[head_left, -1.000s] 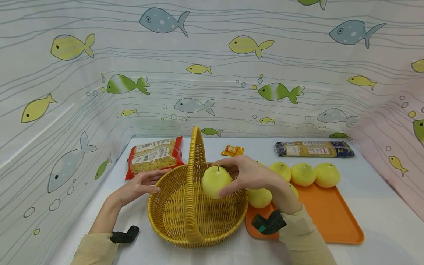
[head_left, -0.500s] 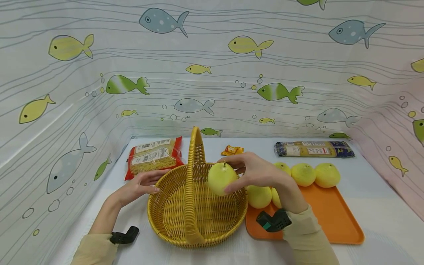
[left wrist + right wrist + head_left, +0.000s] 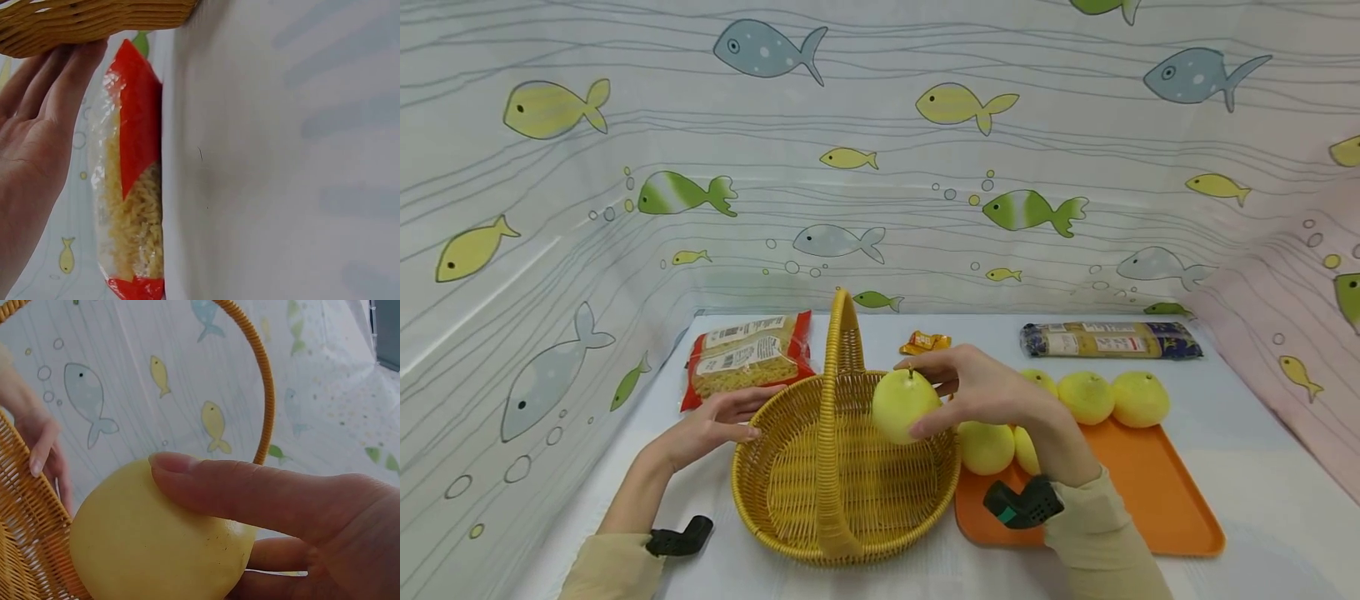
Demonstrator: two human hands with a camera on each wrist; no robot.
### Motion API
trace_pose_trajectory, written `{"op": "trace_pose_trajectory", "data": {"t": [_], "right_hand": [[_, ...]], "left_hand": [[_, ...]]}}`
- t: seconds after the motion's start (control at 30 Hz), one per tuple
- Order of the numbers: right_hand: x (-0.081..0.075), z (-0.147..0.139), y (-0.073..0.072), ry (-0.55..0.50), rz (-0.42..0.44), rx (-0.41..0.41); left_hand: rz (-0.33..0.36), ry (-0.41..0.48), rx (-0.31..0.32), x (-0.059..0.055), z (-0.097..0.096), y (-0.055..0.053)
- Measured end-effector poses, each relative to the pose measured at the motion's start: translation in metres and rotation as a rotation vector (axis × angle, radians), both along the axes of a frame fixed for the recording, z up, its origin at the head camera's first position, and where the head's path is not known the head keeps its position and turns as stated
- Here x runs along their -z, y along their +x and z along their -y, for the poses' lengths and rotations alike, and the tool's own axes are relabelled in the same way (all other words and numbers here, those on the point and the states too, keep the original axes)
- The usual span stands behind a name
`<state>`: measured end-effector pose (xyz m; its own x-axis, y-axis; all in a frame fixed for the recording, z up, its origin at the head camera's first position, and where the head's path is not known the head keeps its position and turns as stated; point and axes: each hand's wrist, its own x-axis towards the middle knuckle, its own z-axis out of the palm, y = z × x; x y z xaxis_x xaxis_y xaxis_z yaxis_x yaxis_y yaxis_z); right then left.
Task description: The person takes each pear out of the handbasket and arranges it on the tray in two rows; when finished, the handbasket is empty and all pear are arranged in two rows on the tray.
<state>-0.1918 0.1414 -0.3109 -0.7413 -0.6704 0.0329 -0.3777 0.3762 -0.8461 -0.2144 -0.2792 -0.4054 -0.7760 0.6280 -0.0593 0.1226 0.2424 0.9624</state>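
My right hand (image 3: 977,387) holds a pale yellow pear (image 3: 904,407), its short stem up, above the right side of a woven basket (image 3: 752,517) with a tall hoop handle. In the right wrist view the thumb (image 3: 206,487) lies across the pear (image 3: 144,544), and the other fingers are mostly hidden behind it. My left hand (image 3: 711,425) touches the basket's left rim from outside. Its fingers look straight against the basket wall (image 3: 125,15) in the left wrist view. Through the basket's opening its woven bottom shows, with nothing lying on it.
An orange tray (image 3: 1150,500) on the right bears several yellow round fruits (image 3: 1086,397), partly hidden by my right arm. Behind the basket lie a red-ended pasta bag (image 3: 748,354) and a small orange packet (image 3: 925,342). A long noodle packet (image 3: 1108,340) lies at the back right.
My right hand and the pear have shifted a little right and up over the basket, then stayed almost still for the last half second. The left hand keeps its place at the rim.
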Motion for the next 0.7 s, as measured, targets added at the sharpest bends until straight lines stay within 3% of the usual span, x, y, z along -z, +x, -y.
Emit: {"op": "trace_pose_trajectory", "data": {"t": [0.37,0.7], "right_hand": [[0.008,-0.011,0.003,-0.013,0.023,0.027],[0.013,-0.034,0.015,-0.010,0.005,0.136]], "left_hand": [[-0.010,0.014,0.008,0.002,0.000,-0.001],[-0.009,0.008,-0.002,0.003,0.001,-0.001]]}}
